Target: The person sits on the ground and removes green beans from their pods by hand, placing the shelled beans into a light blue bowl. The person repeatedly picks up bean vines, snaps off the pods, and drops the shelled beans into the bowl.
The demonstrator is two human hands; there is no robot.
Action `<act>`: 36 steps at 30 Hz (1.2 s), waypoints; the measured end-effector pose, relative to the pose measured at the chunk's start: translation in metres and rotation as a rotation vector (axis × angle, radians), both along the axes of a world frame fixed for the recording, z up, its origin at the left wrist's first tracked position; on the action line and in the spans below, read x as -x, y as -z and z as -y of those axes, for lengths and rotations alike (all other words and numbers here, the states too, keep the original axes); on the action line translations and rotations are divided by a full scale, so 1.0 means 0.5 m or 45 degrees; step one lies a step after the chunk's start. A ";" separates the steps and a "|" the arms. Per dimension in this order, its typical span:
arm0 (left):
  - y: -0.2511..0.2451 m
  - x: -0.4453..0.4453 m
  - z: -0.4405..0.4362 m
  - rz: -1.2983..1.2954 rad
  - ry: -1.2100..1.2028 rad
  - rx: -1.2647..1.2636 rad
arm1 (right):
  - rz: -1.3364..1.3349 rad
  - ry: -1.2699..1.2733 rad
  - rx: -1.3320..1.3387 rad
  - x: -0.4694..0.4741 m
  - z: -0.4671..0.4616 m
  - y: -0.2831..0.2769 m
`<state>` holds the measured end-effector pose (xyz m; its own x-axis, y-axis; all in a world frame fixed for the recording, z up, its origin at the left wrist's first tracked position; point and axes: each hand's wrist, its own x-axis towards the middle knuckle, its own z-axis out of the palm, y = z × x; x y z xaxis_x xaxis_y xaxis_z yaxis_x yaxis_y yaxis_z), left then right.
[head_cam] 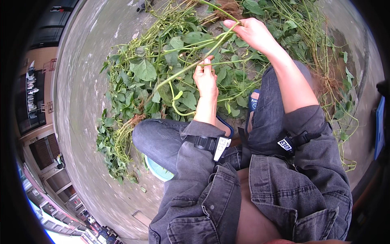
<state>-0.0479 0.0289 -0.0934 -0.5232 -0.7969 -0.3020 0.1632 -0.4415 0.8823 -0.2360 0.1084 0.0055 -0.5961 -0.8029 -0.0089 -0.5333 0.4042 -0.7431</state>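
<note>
My right hand (252,33) is closed around the stem of a green bean plant (186,68), above the pile. That stem runs slantwise down to the left, past my left hand (206,80). With thumb and fingers pinched together, my left hand grips a thin part of the same plant near its middle; my fingers hide exactly which part. A green pod (178,95) hangs from a side stalk below the left hand. Under both hands spreads a heap of uprooted bean plants (144,70), with leaves, stalks and some pods.
Brown roots (230,9) show at the far side of the heap. More pulled plants (318,45) lie at the right. A light blue basin (158,170) stands beside my left leg, partly hidden. My feet wear blue slippers (253,102) on the concrete ground (88,91).
</note>
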 end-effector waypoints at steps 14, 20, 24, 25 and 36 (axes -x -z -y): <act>-0.171 -0.086 0.011 0.578 0.844 -0.007 | -0.481 -0.031 -0.268 -0.084 0.011 0.043; -0.295 -0.215 -0.054 0.287 1.155 -0.112 | -0.429 0.144 -0.278 -0.041 0.024 0.059; -0.349 -0.482 -0.024 0.142 0.666 -0.087 | -0.243 0.177 -0.166 0.053 -0.004 0.062; -0.335 -0.556 0.003 0.177 0.340 -0.096 | -0.151 0.134 -0.173 0.071 -0.016 0.066; 0.045 -0.900 0.059 1.993 0.091 0.292 | -0.062 0.203 0.204 0.039 -0.066 0.062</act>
